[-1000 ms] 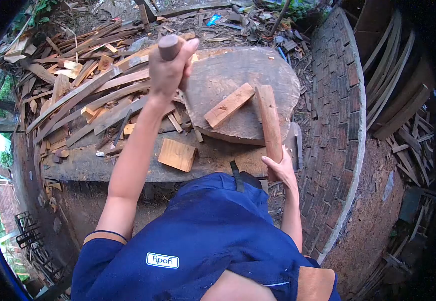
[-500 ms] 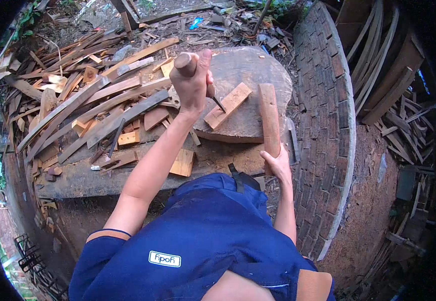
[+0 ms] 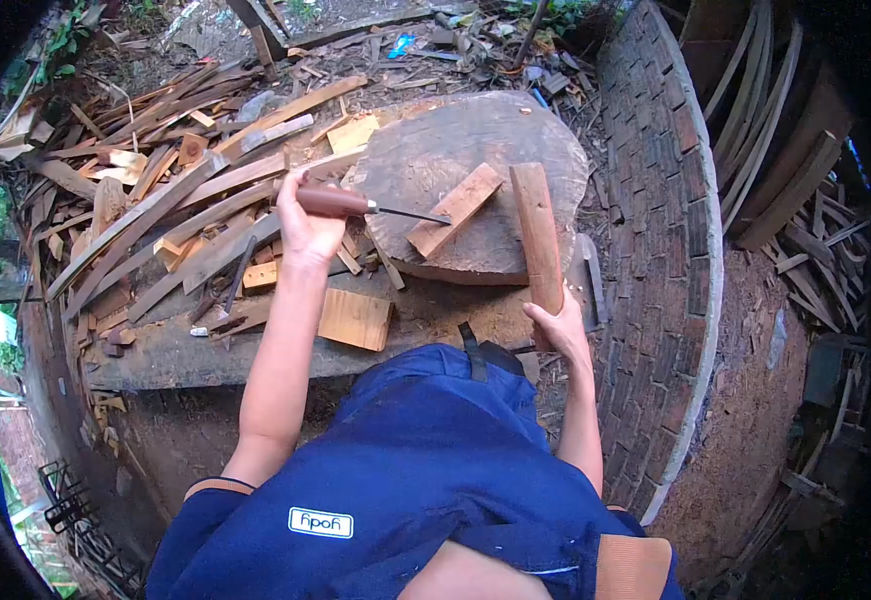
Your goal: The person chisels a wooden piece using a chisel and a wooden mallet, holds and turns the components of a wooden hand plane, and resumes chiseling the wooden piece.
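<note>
My left hand [image 3: 307, 225] is closed around the brown handle of a chisel [image 3: 329, 201]. The chisel lies at a low slant, its thin dark blade reaching right to a notch in a small wooden block [image 3: 463, 207]. That block rests at an angle on top of a broad tree stump [image 3: 405, 140]. Gripped near its lower end by my right hand [image 3: 558, 325], a thick wooden bat-like mallet [image 3: 536, 225] points away from me, its far end over the stump just right of the block. My fingers hide the mallet's near end.
Long offcuts and strips of wood [image 3: 185, 190] are heaped to the left of the stump. A squared wood piece [image 3: 356, 319] lies near my waist. A curved brick wall [image 3: 655, 240] borders the right side, with more planks [image 3: 790, 190] leaning beyond it.
My left hand has moved left and lower, tipping the chisel from steep to nearly flat while its tip stays at the block. The right hand and mallet have barely moved.
</note>
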The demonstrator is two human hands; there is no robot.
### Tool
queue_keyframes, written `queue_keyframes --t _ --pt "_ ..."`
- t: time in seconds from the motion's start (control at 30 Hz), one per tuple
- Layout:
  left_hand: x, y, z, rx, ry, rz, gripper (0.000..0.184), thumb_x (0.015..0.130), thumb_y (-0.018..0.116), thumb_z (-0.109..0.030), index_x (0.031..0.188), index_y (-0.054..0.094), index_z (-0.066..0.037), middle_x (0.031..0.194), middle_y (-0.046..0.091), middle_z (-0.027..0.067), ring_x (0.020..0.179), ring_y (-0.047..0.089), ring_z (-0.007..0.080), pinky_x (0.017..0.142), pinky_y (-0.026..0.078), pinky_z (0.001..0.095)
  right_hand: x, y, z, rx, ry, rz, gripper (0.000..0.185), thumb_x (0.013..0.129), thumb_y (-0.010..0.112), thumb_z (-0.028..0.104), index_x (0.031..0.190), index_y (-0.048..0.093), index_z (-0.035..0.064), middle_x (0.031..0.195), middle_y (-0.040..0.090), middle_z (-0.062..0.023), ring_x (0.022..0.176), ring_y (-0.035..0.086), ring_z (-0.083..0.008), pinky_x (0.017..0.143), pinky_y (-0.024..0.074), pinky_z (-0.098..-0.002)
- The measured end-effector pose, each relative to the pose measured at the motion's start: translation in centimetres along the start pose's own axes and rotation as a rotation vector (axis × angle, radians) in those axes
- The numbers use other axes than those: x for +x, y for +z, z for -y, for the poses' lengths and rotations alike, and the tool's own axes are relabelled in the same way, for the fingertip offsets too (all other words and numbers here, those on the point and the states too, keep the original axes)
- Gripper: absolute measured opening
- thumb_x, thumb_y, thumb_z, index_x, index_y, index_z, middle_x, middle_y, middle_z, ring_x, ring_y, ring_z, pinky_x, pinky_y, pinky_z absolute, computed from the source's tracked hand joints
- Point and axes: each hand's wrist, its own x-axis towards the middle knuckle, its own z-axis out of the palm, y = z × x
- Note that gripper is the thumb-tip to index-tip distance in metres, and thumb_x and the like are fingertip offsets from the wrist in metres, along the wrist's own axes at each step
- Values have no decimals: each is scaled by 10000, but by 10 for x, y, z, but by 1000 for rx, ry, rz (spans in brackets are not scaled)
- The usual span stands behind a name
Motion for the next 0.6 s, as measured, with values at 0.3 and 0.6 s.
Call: queue_keyframes --t 0.3,0.6 --pt "36 -34 -1 -220 60 -206 494 798 700 -532 740 408 -138 629 452 15 541 465 153 547 438 327 7 0 -14 -6 -38 4 472 703 761 239 1056 546 12 816 629 -101 681 628 -197 637 510 -360" --pt "-10 50 7 50 586 225 386 857 663 -420 718 451 -129 590 474 -2 454 484 128 410 411 286 -3 11 -2 -311 -61 -156 578 678 716 268 1170 512 43 1012 649 -231 961 638 -377 823 493 -437"
